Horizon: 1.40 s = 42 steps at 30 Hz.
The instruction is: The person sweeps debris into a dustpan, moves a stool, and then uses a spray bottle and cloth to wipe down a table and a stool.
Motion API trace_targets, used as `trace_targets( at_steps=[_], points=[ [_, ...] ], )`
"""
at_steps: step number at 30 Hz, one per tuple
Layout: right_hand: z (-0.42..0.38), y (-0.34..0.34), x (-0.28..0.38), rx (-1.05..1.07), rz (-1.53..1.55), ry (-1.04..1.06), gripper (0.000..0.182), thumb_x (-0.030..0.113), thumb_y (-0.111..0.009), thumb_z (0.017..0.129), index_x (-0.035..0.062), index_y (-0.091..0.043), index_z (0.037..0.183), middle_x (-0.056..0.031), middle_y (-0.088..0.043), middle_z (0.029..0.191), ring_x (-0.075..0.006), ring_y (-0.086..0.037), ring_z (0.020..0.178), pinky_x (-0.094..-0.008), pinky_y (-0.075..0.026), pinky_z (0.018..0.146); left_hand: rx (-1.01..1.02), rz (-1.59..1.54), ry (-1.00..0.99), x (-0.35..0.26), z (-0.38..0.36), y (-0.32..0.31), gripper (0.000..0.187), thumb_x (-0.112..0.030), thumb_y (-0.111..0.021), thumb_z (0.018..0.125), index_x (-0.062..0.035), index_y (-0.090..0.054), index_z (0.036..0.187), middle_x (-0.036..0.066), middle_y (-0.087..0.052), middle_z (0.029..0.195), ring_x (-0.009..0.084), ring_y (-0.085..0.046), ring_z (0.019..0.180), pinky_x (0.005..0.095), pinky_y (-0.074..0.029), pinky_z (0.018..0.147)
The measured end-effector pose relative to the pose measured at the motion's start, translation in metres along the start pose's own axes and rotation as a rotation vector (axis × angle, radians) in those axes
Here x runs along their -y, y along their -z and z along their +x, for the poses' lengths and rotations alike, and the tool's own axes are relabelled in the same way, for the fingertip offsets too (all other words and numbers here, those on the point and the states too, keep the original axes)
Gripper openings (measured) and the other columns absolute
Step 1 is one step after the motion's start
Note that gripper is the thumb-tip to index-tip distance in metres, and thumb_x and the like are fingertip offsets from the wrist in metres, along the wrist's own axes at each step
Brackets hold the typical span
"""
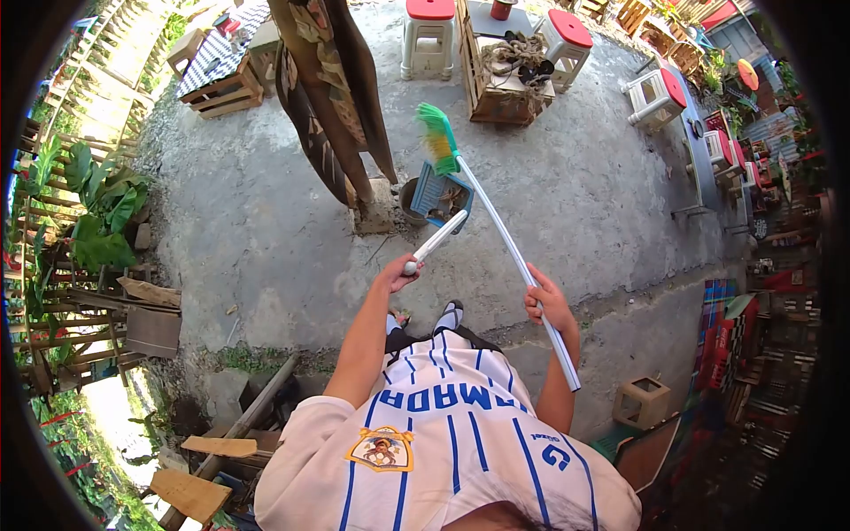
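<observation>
Landmark: tall brown wooden post (329, 97), its foot set in a rough concrete block (377, 212) on the grey concrete floor (266, 265).
Left hand (403, 274): fingers closed around the near end of a long white handle (438, 239), below and to the right of the post's foot.
Right hand (551, 305): fingers clamped around the lower part of a slender pale blue-grey shaft (500, 226), farther right of the post than the left hand.
Dustpan: blue plastic dustpan (431, 188) with a ribbed surface, just right of the post's foot; dark debris (450, 205) lies in it.
Container: dark round container (410, 200), between the concrete block and the dustpan, partly hidden; contact with the dustpan cannot be told.
Broom: green head with green and yellow bristles (438, 140), raised to the right of the post, bristles pointing left; the shaft slants down to the right hand.
Seating: white plastic stools with red tops (428, 35), beyond and right of the post.
Crate: wooden slatted crate (505, 102), right of the post, a tangle of brown material (518, 60) on top.
Table: low table with a black-and-white patterned top (221, 66), left of the post.
</observation>
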State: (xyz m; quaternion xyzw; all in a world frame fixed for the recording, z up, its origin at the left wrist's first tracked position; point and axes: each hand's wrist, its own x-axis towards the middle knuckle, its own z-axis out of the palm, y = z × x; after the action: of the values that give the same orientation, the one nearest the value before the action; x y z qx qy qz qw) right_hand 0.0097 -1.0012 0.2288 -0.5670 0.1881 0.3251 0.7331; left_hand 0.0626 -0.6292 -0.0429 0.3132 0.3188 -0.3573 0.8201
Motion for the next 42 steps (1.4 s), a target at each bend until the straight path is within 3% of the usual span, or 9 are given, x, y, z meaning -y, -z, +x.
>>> trace_targets(
  at_steps=[4, 10, 16, 22, 31, 34, 42],
  points=[
    [-0.003, -0.013, 0.004, -0.029, 0.028, 0.003, 0.068, 0.01, -0.052, 0.1, 0.0153, -0.024, 0.162, -0.0002, -0.047, 0.075, -0.0061, -0.043, 0.052, -0.0232, -0.037, 0.041, 0.043, 0.097, 0.056, -0.004, -0.005, -0.012, 0.036, -0.011, -0.061, 0.096, 0.0035, -0.051, 0.128, 0.013, -0.066, 0.108, 0.0194, -0.067, 0.09, 0.0394, -0.062, 0.082],
    [-0.003, -0.024, 0.001, -0.06, 0.046, 0.02, 0.068, 0.009, -0.052, 0.1, 0.0154, -0.025, 0.162, -0.0002, -0.046, 0.076, -0.0059, -0.043, 0.052, -0.023, -0.036, 0.041, 0.123, 0.133, 0.139, -0.017, 0.015, -0.013, 0.026, -0.005, -0.055, 0.098, -0.0013, -0.053, 0.124, 0.01, -0.064, 0.107, 0.0197, -0.067, 0.092, 0.0424, -0.062, 0.079],
    [-0.007, -0.031, 0.0, -0.089, 0.067, 0.013, 0.069, 0.008, -0.052, 0.1, 0.0153, -0.024, 0.162, -0.0005, -0.047, 0.076, -0.006, -0.043, 0.051, -0.0231, -0.036, 0.041, -0.026, 0.332, 0.088, -0.023, 0.02, -0.007, 0.016, -0.003, -0.053, 0.096, -0.0037, -0.056, 0.112, 0.006, -0.063, 0.099, 0.0156, -0.063, 0.08, 0.0355, -0.06, 0.066],
    [-0.005, -0.036, -0.003, -0.104, 0.06, 0.024, 0.069, 0.008, -0.052, 0.1, 0.0155, -0.023, 0.163, -0.0003, -0.046, 0.075, -0.0061, -0.043, 0.051, -0.0234, -0.036, 0.041, -0.116, 0.529, 0.067, -0.02, 0.021, 0.003, 0.021, -0.001, -0.061, 0.089, -0.008, -0.061, 0.109, 0.001, -0.059, 0.087, 0.0108, -0.057, 0.067, 0.028, -0.057, 0.055],
    [-0.012, -0.029, 0.003, -0.133, 0.08, 0.03, 0.067, 0.008, -0.051, 0.101, 0.0166, -0.025, 0.162, -0.0002, -0.046, 0.075, -0.0064, -0.042, 0.05, -0.0237, -0.036, 0.04, -0.169, 0.526, 0.018, -0.017, 0.01, 0.009, 0.043, 0.005, -0.063, 0.082, -0.0092, -0.062, 0.122, 0.0, -0.067, 0.099, 0.0091, -0.058, 0.068, 0.028, -0.055, 0.054],
    [-0.006, -0.025, 0.001, -0.151, 0.056, 0.024, 0.067, 0.009, -0.052, 0.102, 0.017, -0.025, 0.162, -0.0001, -0.046, 0.075, -0.0067, -0.043, 0.051, -0.0244, -0.037, 0.041, -0.114, 0.557, 0.033, -0.015, 0.009, 0.027, 0.037, 0.003, -0.063, 0.084, -0.0096, -0.061, 0.119, 0.002, -0.062, 0.106, 0.0106, -0.059, 0.074, 0.0275, -0.055, 0.057],
    [0.011, -0.018, -0.026, -0.047, 0.135, -0.029, 0.069, 0.011, -0.053, 0.102, 0.0188, -0.023, 0.163, 0.0001, -0.045, 0.074, -0.0075, -0.042, 0.052, -0.026, -0.037, 0.041, -0.136, 0.443, 0.022, -0.011, -0.004, 0.027, 0.034, 0.001, -0.064, 0.086, -0.0096, -0.062, 0.119, 0.002, -0.061, 0.1, 0.013, -0.06, 0.075, 0.0295, -0.055, 0.058]
  ],
)
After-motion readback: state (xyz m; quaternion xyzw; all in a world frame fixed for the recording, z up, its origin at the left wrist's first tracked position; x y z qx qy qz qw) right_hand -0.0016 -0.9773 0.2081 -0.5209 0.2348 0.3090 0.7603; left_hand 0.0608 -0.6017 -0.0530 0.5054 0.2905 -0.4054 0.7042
